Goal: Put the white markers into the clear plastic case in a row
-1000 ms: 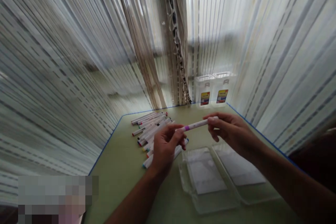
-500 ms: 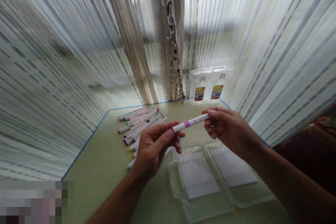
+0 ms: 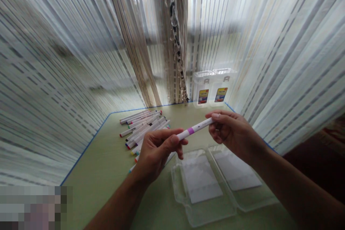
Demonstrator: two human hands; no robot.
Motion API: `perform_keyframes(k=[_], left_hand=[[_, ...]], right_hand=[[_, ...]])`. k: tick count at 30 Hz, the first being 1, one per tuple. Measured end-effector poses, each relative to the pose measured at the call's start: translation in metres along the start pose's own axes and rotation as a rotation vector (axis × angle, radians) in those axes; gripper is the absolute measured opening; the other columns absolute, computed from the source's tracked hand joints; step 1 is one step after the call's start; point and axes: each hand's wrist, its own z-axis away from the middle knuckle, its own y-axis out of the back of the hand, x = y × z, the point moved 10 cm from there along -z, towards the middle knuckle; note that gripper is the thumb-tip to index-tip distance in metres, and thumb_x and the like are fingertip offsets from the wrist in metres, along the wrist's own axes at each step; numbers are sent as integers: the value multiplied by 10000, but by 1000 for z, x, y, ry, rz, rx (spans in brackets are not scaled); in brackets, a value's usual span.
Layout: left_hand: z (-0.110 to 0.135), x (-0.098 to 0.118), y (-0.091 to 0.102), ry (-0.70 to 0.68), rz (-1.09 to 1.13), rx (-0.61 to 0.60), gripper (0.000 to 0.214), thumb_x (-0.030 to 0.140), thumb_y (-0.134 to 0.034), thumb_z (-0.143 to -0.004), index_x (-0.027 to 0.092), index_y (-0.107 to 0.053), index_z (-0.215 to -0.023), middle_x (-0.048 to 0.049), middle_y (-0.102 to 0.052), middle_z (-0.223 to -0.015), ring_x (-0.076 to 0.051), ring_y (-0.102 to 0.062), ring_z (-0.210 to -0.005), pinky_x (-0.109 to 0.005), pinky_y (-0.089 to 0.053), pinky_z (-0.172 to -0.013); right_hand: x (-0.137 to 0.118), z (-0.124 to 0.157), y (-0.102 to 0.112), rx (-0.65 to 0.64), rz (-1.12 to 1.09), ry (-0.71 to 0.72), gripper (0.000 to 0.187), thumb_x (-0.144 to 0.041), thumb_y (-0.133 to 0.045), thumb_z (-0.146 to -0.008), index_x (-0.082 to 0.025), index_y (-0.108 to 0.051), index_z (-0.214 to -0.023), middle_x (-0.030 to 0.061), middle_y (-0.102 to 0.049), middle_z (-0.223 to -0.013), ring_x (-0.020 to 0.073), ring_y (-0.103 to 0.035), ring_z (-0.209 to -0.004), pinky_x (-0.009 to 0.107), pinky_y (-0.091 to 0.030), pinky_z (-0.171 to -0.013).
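A white marker with a purple band (image 3: 191, 130) is held up at a slant between both hands. My left hand (image 3: 159, 147) pinches its lower left end between thumb and fingers. At the upper right end, my right hand (image 3: 233, 127) grips it with thumb and forefinger. Beneath and behind my left hand lies a loose pile of white markers (image 3: 147, 129) with coloured ends, partly hidden by that hand. Below the held marker, an open clear plastic case (image 3: 210, 215) lies on the table with a white sheet (image 3: 202, 179) in one half and another sheet (image 3: 237, 170) in the other.
Two clear plastic cases with handles and labels (image 3: 203, 96) stand upright at the table's back right. String curtains (image 3: 81, 43) hang around the green table (image 3: 94, 165), which has a blue edge. A beaded strand (image 3: 176, 46) hangs down to its back edge.
The whole view has shifted slightly. Both hands keep the same hold on the marker, and nothing else has visibly moved.
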Motion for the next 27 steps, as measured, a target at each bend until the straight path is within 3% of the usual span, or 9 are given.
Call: perform_keyframes(k=[19,27], left_hand=[[0,0,-4,34,49,-8,211,217,-834,-748,193,-813,-956,-90,-779,-786,-94,-624,-529,-197,-546,-483],[0,-4,2,73,52,52,166,255,-851,-730,170,-818,-869,-88,-772,-730,-98,-632,-492,-194,-547,-458]], right_hand=[[2,1,3,19,6,-12,179,-288,-841,-699,-140,-777,-778,18,-658,-542,87,-571,-408,150,-401,-354],[1,2,3,20,29,3,157,-287,-820,-723,-152,-769,-786,23,-669,-554,96,-570,-411,170,-398,-357]])
